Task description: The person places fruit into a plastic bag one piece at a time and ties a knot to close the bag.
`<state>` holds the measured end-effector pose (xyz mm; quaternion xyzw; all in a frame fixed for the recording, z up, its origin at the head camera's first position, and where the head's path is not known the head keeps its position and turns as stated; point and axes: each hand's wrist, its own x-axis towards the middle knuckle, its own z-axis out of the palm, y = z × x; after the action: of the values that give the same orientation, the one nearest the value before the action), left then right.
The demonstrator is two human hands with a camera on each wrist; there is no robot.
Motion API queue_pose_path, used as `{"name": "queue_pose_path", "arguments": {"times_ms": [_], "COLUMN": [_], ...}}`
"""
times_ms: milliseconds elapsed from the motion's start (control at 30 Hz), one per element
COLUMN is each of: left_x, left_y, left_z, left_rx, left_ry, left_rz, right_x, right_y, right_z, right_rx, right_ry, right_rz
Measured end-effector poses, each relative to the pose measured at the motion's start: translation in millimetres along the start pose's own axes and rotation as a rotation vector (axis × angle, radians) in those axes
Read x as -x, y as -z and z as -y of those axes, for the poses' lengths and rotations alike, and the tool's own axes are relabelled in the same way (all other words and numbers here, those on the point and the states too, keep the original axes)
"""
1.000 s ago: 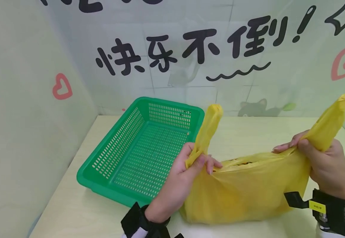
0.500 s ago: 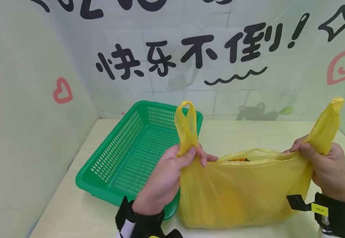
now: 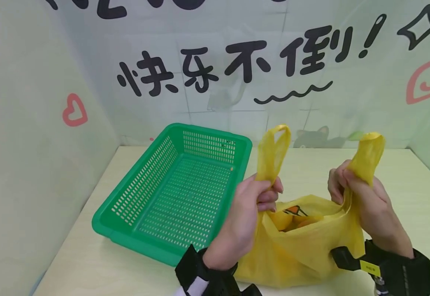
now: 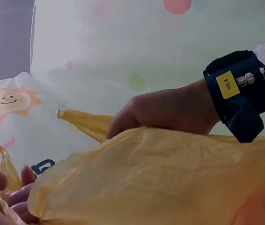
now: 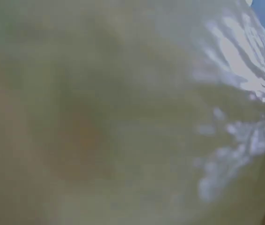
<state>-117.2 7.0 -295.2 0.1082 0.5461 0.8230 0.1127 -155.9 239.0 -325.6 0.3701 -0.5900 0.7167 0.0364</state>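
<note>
A yellow plastic bag [image 3: 296, 255] bulges with contents at the front of the table, its mouth partly gaping. Through the mouth a bit of orange and black [image 3: 294, 211] shows; most of the contents are hidden. My left hand [image 3: 249, 209] grips the bag's left handle, whose loop stands up above the fist. The other handle is gripped by my right hand [image 3: 366, 201], with its end sticking up past the thumb. In the left wrist view the right hand [image 4: 160, 112] appears behind the bag [image 4: 146, 173]. Blurred bag film [image 5: 137, 117] fills nearly all of the right wrist view.
A green plastic basket [image 3: 101, 220] with slotted walls stands left of the bag, its right side close to my left forearm. Behind the pale table [image 3: 89, 255] rises a printed wall sheet [image 3: 237, 123]. Another sheet [image 3: 26, 164] borders the left side.
Both hands have come closer together, the right moving left and the left shifting right over the last half second. The bag's mouth has slackened and gapes wider, and its handles stand nearer each other.
</note>
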Motion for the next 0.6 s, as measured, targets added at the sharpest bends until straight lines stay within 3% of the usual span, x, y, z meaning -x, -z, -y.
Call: {"name": "queue_pose_path", "arguments": {"times_ms": [100,167,233,333,433,500,600], "left_x": [1.6,1.6,0.4,-1.8,-4.4,-5.2,-5.8], "left_y": [0.9,2.9,5.2,8.5,11.3,12.5,12.6], "left_z": [-1.1,-1.4,-0.3,2.5,5.2,5.5,5.2], "left_rx": [0.030,-0.010,-0.066,-0.128,-0.107,-0.110,-0.126], "left_ry": [-0.036,-0.079,-0.137,-0.203,-0.232,-0.238,-0.239], "left_rz": [0.024,0.011,-0.033,-0.109,-0.143,-0.150,-0.124], "right_x": [-1,-1,-1,0,2,3,3], "right_y": [5,9,10,7,5,4,3], "right_z": [-7,-10,-10,-4,3,9,14], "right_rx": [-0.180,-0.303,-0.316,-0.150,0.033,0.099,0.119], "right_ry": [-0.017,-0.032,-0.037,-0.059,-0.084,-0.099,-0.093], "right_rz": [0.061,0.098,0.094,-0.008,-0.134,-0.205,-0.245]}}
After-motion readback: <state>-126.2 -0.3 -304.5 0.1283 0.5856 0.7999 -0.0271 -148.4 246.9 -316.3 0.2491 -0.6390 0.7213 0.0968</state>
